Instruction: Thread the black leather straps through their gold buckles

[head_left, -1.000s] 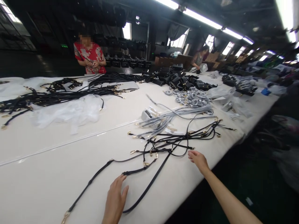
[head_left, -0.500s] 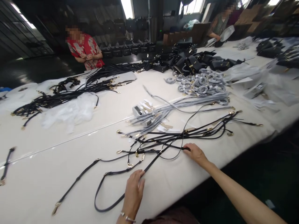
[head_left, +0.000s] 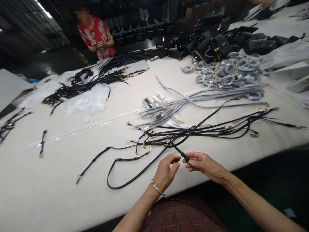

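My right hand [head_left: 207, 167] pinches the end of a black strap [head_left: 178, 150] close to its metal clasp, at the near side of the table. Just left of that end, my left hand [head_left: 166, 170] is half curled, thumb and fingers apart, with nothing visible in it. Beyond my hands lies a loose bunch of black straps [head_left: 205, 132] with gold-coloured clasps. One black strap bends in a wide loop [head_left: 135, 183] left of my left hand, and another reaches out to a gold clasp [head_left: 78, 179].
Grey wrapped straps [head_left: 169, 108] and coiled ones [head_left: 227, 71] lie behind the bunch. Black bags [head_left: 219, 46] are heaped farther back. More black straps [head_left: 84, 88] and crumpled white wrapping [head_left: 87, 101] are at the left. A person in a red patterned shirt [head_left: 98, 35] stands across the table.
My left hand has left the looped strap and moved up and right, beside my right hand. My right hand now holds a strap end raised in its fingertips. The view has shifted.
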Motion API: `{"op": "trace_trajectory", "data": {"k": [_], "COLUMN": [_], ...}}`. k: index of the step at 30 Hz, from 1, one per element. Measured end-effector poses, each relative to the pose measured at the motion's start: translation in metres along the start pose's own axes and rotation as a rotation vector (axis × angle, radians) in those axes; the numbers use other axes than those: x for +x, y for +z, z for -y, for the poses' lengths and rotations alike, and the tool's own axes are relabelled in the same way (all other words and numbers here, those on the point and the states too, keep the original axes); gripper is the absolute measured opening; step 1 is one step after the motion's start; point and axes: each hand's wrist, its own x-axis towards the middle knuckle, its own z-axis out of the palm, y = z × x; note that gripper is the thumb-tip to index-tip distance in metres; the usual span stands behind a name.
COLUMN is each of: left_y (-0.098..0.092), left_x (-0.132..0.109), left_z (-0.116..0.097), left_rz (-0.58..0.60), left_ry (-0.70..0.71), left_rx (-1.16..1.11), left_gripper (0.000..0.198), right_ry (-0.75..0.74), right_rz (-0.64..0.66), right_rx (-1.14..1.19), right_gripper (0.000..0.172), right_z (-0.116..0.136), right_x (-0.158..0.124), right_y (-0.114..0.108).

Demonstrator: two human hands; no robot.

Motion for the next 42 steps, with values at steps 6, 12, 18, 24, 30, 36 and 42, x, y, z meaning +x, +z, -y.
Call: {"op": "trace_trajectory", "data": {"k": [6,12,18,24,30,36,42], "left_y": [-0.004,-0.014,-0.037,-0.059,-0.08,-0.099,-0.117], "left_x": [0.002,-0.004,-0.011,-0.017,-0.021,-0.019,-0.017], "left_z": [-0.015,-0.022,-0.024,-0.027,-0.03,-0.019,0.006], "left_rz": [-0.077,-0.264,-0.219,-0.06,-0.034,-0.037,-0.043], "left_ry": [0.048,0.159,0.355,0.052,-0.094,-0.155,-0.25], "left_rx": [-0.057,-0.021,0.074,-0.084,-0.331,-0.413,-0.336], "left_gripper": [0.018,0.006,0.024,0.014,0.019,0.022,0.018], "right_ry": [-0.035,-0.087,-0.075,-0.127,-0.073,-0.043,-0.097], "right_rz": [0.009,0.009,0.034,-0.078,-0.075,-0.114,-0.273], "right_rx": [-0.088,-0.176,-0.311,-0.175,-0.156,-0.141,-0.273], "right_gripper": [0.042,0.04,0.04,0.038,0.043,0.046,0.05], "right_z": [0.012,0.022,0.036,0.05,0.055,0.055,0.034], "right_x": [-0.01,-0.014,-0.011,0.003,0.014,0.031,0.065], "right_y": [0.009,0.023,0.043,0.071,0.098,0.119,0.133]}}
